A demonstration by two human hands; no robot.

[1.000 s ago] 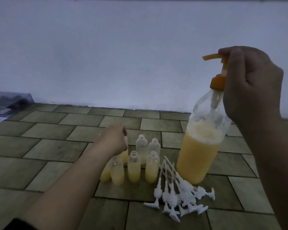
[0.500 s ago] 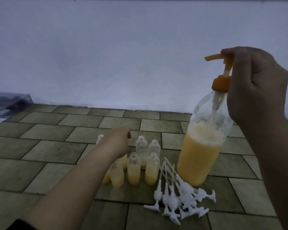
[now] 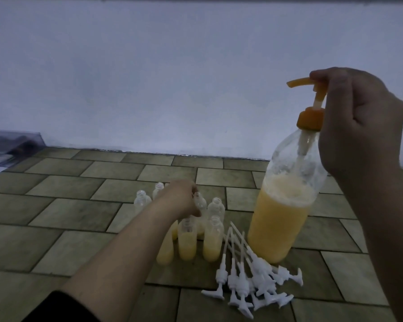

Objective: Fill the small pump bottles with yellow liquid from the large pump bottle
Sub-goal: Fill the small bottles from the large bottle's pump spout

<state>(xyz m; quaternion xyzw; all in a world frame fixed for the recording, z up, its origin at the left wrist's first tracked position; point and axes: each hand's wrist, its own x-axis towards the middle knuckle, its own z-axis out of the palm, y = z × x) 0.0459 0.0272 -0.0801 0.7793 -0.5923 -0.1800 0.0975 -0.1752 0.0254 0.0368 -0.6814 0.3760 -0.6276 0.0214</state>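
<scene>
at the far left, against the white wall, lies a dark clear-lidded box, blurred. the tiled floor carries everything. your left hand reaches over the group of small bottles, and its fingers curl round the neck of one empty small bottle in the back row; the grip itself is partly hidden by the hand. two more empty ones stand left of the hand, and one stands to the right of it. in front, three small bottles hold yellow liquid, without their pumps. just right of them a heap of white pump heads lies on the floor, with tubes pointing away from you. then comes the large pump bottle, tilted, about half full of yellow liquid, its base near the heap. your right hand pinches its orange pump head at the top, with the spout pointing left.
</scene>
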